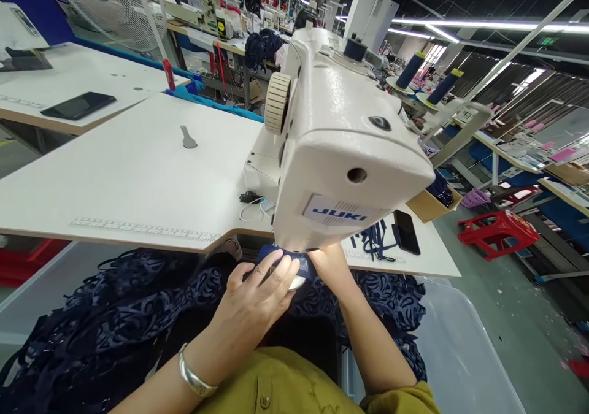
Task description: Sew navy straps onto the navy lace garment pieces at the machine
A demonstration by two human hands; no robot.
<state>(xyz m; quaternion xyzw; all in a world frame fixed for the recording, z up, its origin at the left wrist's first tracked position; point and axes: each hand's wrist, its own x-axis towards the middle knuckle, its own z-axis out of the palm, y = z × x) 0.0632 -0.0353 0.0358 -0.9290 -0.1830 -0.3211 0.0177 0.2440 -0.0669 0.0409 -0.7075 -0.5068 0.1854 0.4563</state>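
The white JUKI sewing machine (350, 156) stands in front of me, its head hiding the needle area. Below it is a small piece of navy fabric (306, 265), beside a white rounded part (297, 283) that I cannot name. My left hand (255, 297) has its fingers laid together over the left of this fabric, thumb tucked lower, gripping it. My right hand (329, 264) reaches to the fabric's right side under the machine head; its fingertips are hidden. A heap of navy lace garments (151, 310) spreads beneath the table edge and around my lap.
On the white table (115, 168) lie a grey flat piece (188, 138), navy strips (375, 241) and a phone (407, 232). Another phone (79, 105) is on the left table. A clear plastic bin (464, 346) is at right, and a red stool (499, 233) beyond.
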